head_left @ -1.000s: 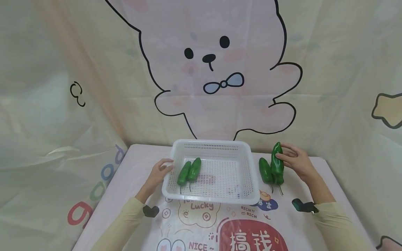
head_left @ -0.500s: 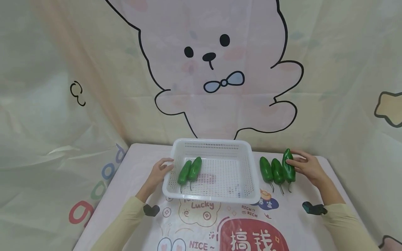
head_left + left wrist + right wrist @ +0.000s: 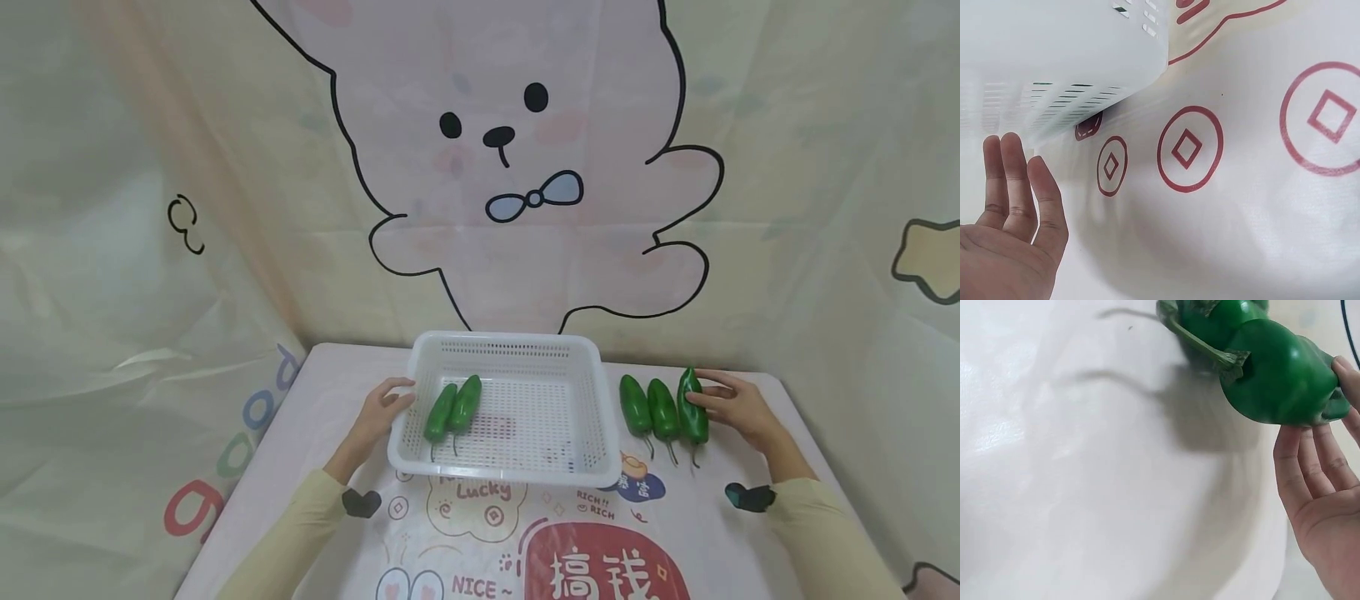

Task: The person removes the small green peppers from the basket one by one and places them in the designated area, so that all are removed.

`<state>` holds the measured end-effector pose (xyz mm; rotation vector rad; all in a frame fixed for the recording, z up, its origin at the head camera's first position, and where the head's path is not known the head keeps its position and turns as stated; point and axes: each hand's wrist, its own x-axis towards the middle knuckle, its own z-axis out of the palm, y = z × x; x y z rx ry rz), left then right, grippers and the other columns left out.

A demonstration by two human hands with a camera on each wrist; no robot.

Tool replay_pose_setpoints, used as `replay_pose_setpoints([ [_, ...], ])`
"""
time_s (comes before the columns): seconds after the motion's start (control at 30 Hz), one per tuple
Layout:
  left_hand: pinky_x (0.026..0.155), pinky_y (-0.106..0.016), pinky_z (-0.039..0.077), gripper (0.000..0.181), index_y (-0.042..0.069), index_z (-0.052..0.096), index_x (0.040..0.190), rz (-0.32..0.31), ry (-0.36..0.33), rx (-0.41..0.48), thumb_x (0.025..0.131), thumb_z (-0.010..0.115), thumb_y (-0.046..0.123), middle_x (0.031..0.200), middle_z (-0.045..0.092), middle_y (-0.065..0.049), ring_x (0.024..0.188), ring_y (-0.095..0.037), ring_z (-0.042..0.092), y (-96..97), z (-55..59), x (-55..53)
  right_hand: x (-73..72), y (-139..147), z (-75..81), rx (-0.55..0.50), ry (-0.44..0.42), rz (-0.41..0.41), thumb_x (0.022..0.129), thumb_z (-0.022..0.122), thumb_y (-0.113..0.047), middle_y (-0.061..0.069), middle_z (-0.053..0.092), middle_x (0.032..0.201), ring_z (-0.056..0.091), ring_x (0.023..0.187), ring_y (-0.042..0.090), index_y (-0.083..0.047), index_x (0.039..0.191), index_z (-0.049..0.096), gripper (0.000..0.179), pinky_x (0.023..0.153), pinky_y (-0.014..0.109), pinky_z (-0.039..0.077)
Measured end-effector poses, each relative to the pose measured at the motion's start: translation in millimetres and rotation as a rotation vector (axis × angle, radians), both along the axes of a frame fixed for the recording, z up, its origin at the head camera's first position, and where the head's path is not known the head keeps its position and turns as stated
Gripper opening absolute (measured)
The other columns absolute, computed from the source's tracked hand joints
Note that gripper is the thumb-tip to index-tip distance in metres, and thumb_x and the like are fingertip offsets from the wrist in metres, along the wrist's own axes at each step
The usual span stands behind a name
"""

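Observation:
My right hand point(image 3: 738, 408) pinches a green pepper point(image 3: 693, 421) between thumb and fingers at the right of the table. In the right wrist view, this green pepper point(image 3: 1282, 375) has its stem pointing away from the hand, and its shadow falls on the cloth beside it. Two more peppers lie just left of it, a middle pepper point(image 3: 663, 410) and a left pepper point(image 3: 635, 406). My left hand point(image 3: 378, 412) is at the left side of a white perforated basket point(image 3: 510, 478), with relaxed fingers point(image 3: 1016, 169) against or close to its wall. Inside the basket lie two green peppers point(image 3: 465, 406).
A printed cloth point(image 3: 480, 567) covers the table, with red drawings and lettering in front of the basket. Behind the table hangs a curtain point(image 3: 510, 267) with a cartoon bear on it. More curtain closes in the left and right sides.
My right hand has carried its pepper to the right, away from the other two, then lowered it slightly. The left hand and the basket stay in place.

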<state>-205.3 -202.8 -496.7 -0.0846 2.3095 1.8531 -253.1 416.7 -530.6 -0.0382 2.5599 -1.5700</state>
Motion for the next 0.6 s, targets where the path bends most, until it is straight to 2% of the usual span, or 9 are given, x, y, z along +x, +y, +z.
replay_pose_setpoints([
  [0.27,0.082,-0.043,0.061,0.038,0.005,0.051,0.14,-0.006,-0.003,0.02,0.105,0.058,0.018,0.125,0.06,-0.027,0.103,-0.035,0.068,-1.3,-2.2,0.1,-2.7,3,-18.2,-0.013,0.0,-0.066,0.093,0.078,-0.03,0.036,0.055,0.131,0.063,0.091,-0.002,0.003,0.148,0.043,0.073,0.078,0.022,0.058],
  [0.6,0.081,-0.042,0.061,0.038,0.007,0.051,0.141,-0.005,-0.002,0.022,0.105,0.058,0.02,0.124,0.061,-0.023,0.101,-0.032,0.069,-2.6,-5.2,-2.2,-4.5,0,-28.7,0.001,-0.01,-0.111,0.095,0.074,-0.034,0.04,0.049,0.138,0.059,0.088,-0.008,0.006,0.149,0.042,0.074,0.075,0.022,0.059],
])
